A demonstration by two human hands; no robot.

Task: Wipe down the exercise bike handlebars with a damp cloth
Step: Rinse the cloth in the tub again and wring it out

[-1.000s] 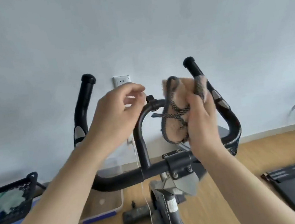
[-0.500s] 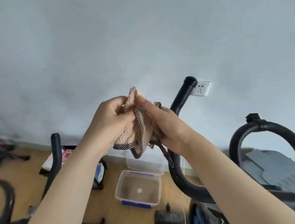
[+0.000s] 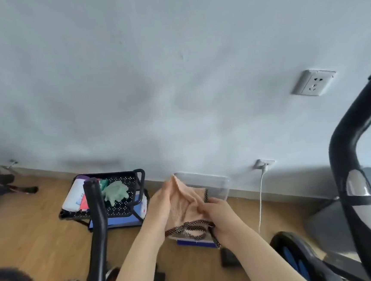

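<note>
left grip (image 3: 161, 206) is pinching the cloth (image 3: 183, 207) at its top corner and right grip (image 3: 220, 213) is clutching its checkered hem, above the tub (image 3: 219, 183) at the far edge of the floor (image 3: 31, 239). probably refolding before wiping; next is calling for a swing right to the handlebar (image 3: 346, 148).

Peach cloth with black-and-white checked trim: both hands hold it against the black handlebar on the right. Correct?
Not quite. In the head view the left hand and right hand do hold the peach cloth with checked trim, but away from the black handlebar, in front of the clear plastic tub.
</note>
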